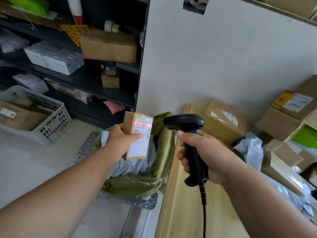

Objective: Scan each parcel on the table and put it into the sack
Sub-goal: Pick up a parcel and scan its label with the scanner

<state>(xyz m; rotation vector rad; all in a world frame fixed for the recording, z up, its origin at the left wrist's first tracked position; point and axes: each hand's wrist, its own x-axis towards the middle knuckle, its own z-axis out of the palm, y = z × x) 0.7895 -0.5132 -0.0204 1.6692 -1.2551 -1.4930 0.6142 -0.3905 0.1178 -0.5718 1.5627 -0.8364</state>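
Your left hand (120, 140) is curled round a small brown cardboard parcel with a white paper label (139, 145). Its thumb presses on the label, and it holds the parcel upright just above the open green cloth sack (137, 184). Your right hand (205, 152) grips the handle of a black plastic scanner gun (185, 121), whose head is turned toward the parcel. A red line of light (142, 124) lies across the top of the label. Grey plastic bags (133, 165) lie in the sack under your left hand. Past your right hand, more brown boxes (223, 124) sit on the pale wooden table (180, 212).
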